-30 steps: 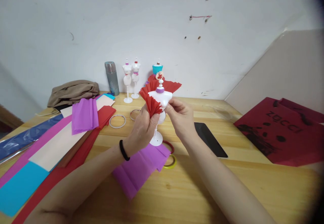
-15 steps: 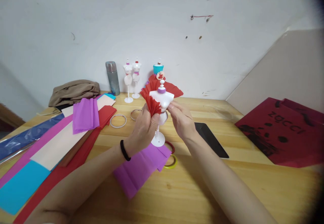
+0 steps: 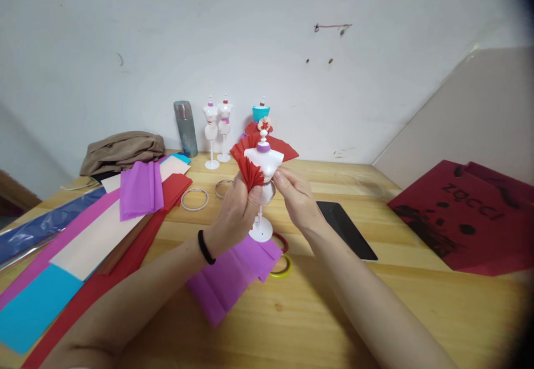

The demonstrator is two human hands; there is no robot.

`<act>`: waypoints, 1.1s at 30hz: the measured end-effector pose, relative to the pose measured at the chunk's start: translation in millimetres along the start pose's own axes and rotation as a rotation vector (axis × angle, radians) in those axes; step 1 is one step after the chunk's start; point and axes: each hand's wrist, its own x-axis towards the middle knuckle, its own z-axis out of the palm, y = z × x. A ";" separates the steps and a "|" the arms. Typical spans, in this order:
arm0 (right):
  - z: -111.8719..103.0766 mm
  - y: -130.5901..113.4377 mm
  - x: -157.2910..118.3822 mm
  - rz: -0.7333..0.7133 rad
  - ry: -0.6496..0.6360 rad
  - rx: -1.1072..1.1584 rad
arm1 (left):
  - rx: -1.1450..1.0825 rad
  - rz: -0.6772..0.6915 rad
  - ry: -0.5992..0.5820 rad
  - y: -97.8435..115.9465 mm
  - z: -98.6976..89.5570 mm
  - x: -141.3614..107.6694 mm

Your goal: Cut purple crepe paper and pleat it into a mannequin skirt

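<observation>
A white mini mannequin (image 3: 265, 160) with a purple neck band stands in front of me, leaning slightly, its round base near purple crepe paper (image 3: 227, 280). Pleated red crepe paper (image 3: 251, 171) fans around its left side and behind its shoulders. My left hand (image 3: 240, 207), with a black band on the wrist, is closed on the gathered pleats at the waist. On the other side, my right hand (image 3: 295, 193) is closed at the mannequin's waist, thumb in front. Its other fingertips are hidden behind, so I cannot see whether they also pinch the paper.
Coloured paper strips (image 3: 98, 238) cover the left side. Further back are a bottle (image 3: 186, 129) and more mannequins (image 3: 211, 129). Tape rolls (image 3: 194, 199) lie nearby, with a yellow roll (image 3: 282, 267) closer. At right are a black tablet (image 3: 347, 231) and a red bag (image 3: 463, 219).
The mannequin's upper body has shifted slightly left and down. My right hand has moved a little left with it, and the red fan behind the right shoulder shows less.
</observation>
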 end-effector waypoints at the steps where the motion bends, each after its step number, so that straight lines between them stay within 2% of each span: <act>1: 0.3 -0.9 0.2 0.002 -0.001 -0.006 | -0.010 0.014 0.001 0.2 0.1 0.3; 4: 0.7 -3.5 0.4 0.003 -0.007 -0.012 | -0.023 0.038 -0.007 0.7 -0.2 0.5; 11: 0.3 -6.5 -1.3 -0.028 0.005 -0.066 | 0.014 -0.022 -0.018 -0.3 -0.3 -1.9; 25: 0.7 -7.1 -2.6 -0.079 0.005 -0.112 | -0.047 0.024 -0.016 2.8 0.5 -0.3; 33: 2.4 -0.5 -2.8 -0.064 0.092 0.031 | -0.058 0.035 -0.002 -1.4 1.9 -0.2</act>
